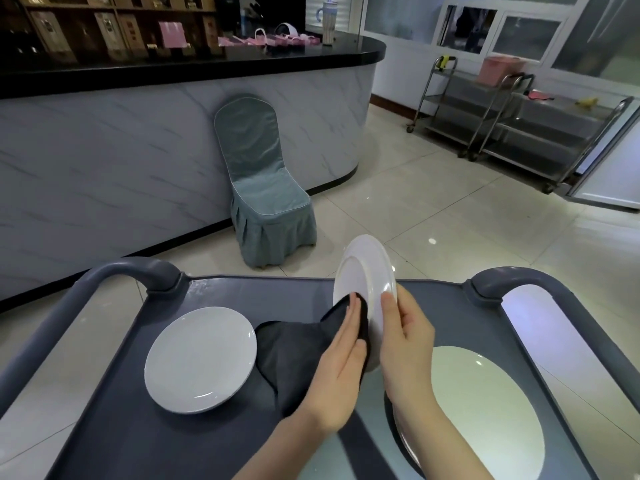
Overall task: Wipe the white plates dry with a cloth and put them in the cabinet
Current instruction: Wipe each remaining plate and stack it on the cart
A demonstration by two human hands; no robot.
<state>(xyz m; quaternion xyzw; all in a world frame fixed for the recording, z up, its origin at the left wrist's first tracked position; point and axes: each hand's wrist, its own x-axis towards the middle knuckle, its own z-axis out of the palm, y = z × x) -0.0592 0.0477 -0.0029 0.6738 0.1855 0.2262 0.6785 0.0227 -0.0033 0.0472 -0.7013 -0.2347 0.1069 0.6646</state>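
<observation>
1. A held plate (363,271), white, is kept nearly upright on edge above the middle of the cart (277,296), its face turned left.
2. The held plate is gripped at its near right rim by the right hand (408,341): the thumb is laid on the face, and the other fingers are curled behind, mostly hidden.
3. A dark cloth (294,358) is pressed flat to the plate's lower face by the left hand (339,368). Its fingers (350,317) are held straight and together, with the cloth's tail draped down onto the cart.
4. A second plate (201,358) is laid flat on the cart's left, just beside the cloth.
5. A third plate (485,410) is laid near right, partly covered by the right forearm.
6. Farther off, a covered chair (263,188) is set against a marble-look counter (138,150), and steel trolleys (519,126) are seen far right.
</observation>
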